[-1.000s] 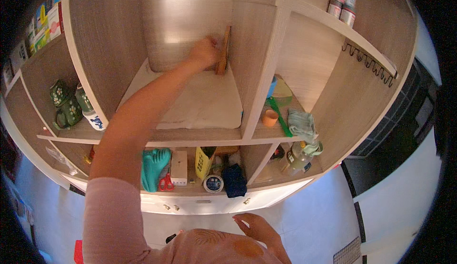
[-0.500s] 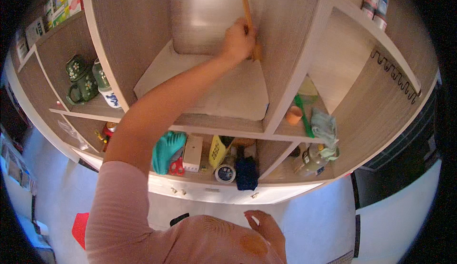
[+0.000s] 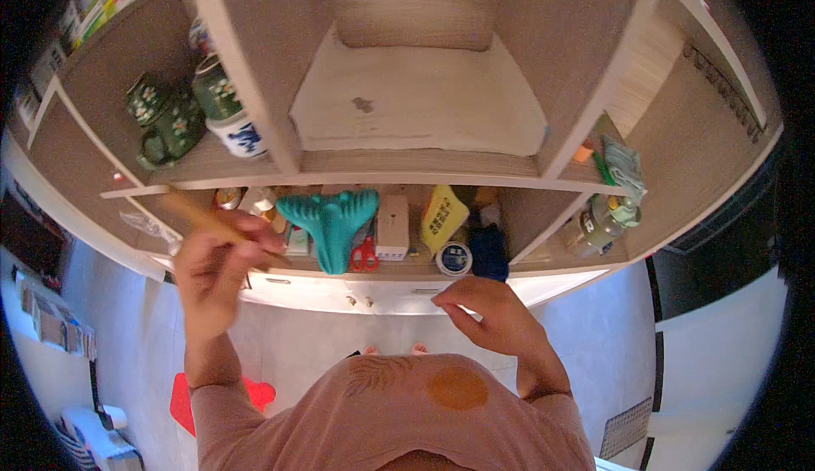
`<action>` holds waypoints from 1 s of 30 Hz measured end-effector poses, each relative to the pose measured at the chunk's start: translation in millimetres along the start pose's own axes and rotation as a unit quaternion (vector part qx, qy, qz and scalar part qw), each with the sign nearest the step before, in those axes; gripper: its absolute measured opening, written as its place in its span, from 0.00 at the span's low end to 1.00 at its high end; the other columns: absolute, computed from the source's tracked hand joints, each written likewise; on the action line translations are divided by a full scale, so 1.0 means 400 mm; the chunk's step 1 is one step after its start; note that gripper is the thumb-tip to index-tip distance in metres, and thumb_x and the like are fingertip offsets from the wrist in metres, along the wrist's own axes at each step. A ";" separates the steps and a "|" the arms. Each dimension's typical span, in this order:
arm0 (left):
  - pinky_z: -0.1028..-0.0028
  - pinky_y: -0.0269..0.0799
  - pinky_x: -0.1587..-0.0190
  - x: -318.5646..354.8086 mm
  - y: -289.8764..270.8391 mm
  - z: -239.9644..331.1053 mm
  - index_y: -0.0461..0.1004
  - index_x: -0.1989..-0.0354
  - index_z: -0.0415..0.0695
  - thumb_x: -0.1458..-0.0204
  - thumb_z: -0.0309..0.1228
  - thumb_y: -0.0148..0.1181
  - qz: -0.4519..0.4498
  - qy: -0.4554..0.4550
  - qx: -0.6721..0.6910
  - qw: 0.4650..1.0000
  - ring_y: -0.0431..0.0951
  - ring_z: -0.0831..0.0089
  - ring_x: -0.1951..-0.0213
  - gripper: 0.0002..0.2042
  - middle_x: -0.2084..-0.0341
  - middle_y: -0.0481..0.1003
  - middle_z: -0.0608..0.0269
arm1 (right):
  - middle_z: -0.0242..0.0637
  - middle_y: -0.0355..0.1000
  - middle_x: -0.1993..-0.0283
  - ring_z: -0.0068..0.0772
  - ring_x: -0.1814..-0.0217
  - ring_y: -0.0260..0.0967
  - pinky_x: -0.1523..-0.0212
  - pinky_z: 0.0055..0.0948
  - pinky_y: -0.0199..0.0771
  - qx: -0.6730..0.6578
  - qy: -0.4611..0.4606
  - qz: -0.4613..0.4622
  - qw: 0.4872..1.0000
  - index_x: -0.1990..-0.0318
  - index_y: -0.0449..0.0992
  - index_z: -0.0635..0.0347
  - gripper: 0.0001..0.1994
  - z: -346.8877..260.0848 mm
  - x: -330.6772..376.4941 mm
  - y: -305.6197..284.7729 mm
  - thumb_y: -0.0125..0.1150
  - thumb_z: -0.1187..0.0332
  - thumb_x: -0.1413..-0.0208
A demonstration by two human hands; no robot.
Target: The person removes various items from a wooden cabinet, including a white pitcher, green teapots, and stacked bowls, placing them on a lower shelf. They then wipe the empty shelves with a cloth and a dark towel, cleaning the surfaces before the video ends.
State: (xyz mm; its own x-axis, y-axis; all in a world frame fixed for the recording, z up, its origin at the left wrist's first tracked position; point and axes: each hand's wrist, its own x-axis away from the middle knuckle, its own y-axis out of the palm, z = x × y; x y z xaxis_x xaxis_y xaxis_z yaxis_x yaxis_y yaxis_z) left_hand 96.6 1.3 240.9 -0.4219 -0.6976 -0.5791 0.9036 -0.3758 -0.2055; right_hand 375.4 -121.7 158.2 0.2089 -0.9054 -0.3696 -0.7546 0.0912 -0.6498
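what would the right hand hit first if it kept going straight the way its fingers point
The right hand has its fingers pointing left, along the cabinet front. Going straight on, it would probably meet the left hand holding the wooden stick, though depth is hard to judge.

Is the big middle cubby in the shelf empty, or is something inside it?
Empty. The big middle cubby shows only its bare pale floor with a small dark spot. The wooden stick is out of it, in the left hand.
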 end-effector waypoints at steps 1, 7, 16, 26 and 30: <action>0.72 0.69 0.60 0.017 -0.053 0.001 0.66 0.59 0.35 0.46 0.26 0.47 0.040 0.041 -0.003 0.998 0.73 0.72 0.65 0.09 0.70 0.73 0.57 | 0.43 0.71 0.69 0.43 0.67 0.69 0.66 0.36 0.69 -0.010 0.002 -0.033 0.999 0.64 0.73 0.60 0.07 -0.002 -0.003 0.019 0.54 0.74 0.53; 0.79 0.66 0.59 -0.084 -0.283 -0.009 0.68 0.56 0.37 0.47 0.28 0.51 0.263 0.025 -0.168 0.950 0.72 0.80 0.64 0.12 0.67 0.75 0.61 | 0.42 0.73 0.67 0.40 0.64 0.71 0.65 0.29 0.70 -0.015 0.084 -0.089 0.992 0.66 0.75 0.60 0.05 0.008 0.017 0.100 0.56 0.74 0.52; 0.79 0.69 0.73 -0.237 -0.295 -0.127 0.73 0.64 0.37 0.54 0.26 0.58 0.203 0.120 -0.404 0.884 0.74 0.77 0.76 0.09 0.77 0.75 0.57 | 0.41 0.73 0.66 0.37 0.64 0.72 0.64 0.28 0.70 -0.062 0.104 -0.091 0.988 0.65 0.75 0.61 0.06 0.002 0.025 0.150 0.55 0.75 0.51; 0.80 0.66 0.76 -0.144 -0.270 -0.256 0.68 0.71 0.37 0.60 0.26 0.66 0.302 0.094 -0.362 0.877 0.70 0.76 0.80 0.12 0.80 0.70 0.60 | 0.41 0.73 0.64 0.36 0.62 0.71 0.62 0.29 0.70 -0.057 0.174 -0.099 0.978 0.64 0.74 0.61 0.06 -0.001 0.064 0.164 0.56 0.72 0.50; 0.78 0.65 0.77 -0.114 -0.250 -0.226 0.70 0.72 0.37 0.61 0.28 0.66 0.273 0.074 -0.321 0.904 0.69 0.75 0.81 0.11 0.80 0.71 0.59 | 0.41 0.73 0.63 0.37 0.62 0.71 0.61 0.30 0.70 -0.050 0.172 -0.100 0.979 0.64 0.74 0.61 0.06 0.006 0.065 0.177 0.56 0.72 0.50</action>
State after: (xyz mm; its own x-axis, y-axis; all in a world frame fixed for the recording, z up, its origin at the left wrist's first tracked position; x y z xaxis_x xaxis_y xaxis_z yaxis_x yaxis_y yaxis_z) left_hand 32.1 126.0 216.5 0.0720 -0.5651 -0.8219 0.8515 0.4640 -0.2444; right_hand 329.1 -137.6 101.0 0.1496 -0.9887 0.0140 -0.7804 -0.1267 -0.6124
